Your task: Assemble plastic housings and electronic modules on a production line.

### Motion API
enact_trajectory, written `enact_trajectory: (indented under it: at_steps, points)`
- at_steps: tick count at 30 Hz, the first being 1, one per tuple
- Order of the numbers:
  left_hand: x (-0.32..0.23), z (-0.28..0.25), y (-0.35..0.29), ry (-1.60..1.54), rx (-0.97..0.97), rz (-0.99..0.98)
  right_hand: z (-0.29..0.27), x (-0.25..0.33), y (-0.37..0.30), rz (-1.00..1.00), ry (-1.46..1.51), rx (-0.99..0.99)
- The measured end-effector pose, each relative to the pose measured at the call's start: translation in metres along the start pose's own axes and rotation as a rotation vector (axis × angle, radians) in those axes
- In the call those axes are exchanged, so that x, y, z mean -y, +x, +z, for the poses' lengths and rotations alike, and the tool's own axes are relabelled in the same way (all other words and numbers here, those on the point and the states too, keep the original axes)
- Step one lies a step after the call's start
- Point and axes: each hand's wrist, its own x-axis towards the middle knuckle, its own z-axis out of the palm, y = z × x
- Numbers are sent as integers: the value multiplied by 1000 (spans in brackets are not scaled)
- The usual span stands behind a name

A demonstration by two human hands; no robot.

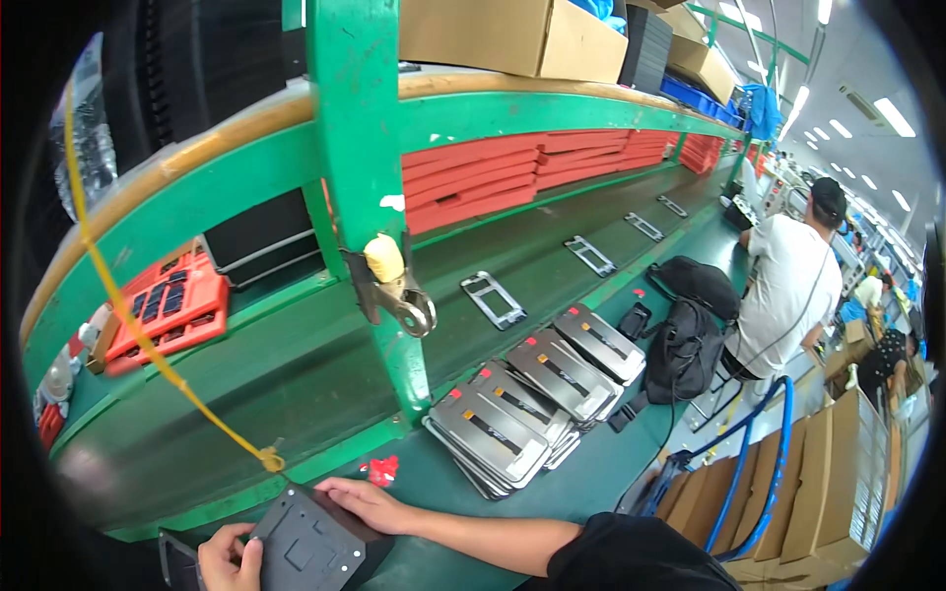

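Note:
Low in the picture I hold a dark grey, box-shaped device with corner screws, tilted above the green bench. My left hand is closed at its left edge, fingers curled and thumb on the face. Wrapped over its far right edge is my right hand, fingers bent around the side. A yellow cord comes down from the upper left and ends in a knot near the device's top. Just beyond my right hand lies a crumpled red scrap. Part of a dark frame shows left of my left hand.
Stacked grey phone-like panels lie to the right, beside black bags. Several metal frames sit on the green conveyor. A green post with a clamp rises ahead. Red trays are stacked beyond. A person sits at right.

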Motion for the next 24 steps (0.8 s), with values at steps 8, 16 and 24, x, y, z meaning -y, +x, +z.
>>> enact_trajectory:
  at_steps: [8,16,24]
  points:
    - [12,0,-3,-31,1,-10,2,10,-5,22,-93,-1]
    - [15,-1,-8,-25,-2,48,2,13,-5,-2,-126,29]
    - [14,-1,-11,-34,15,89,2,15,-6,-34,-89,35]
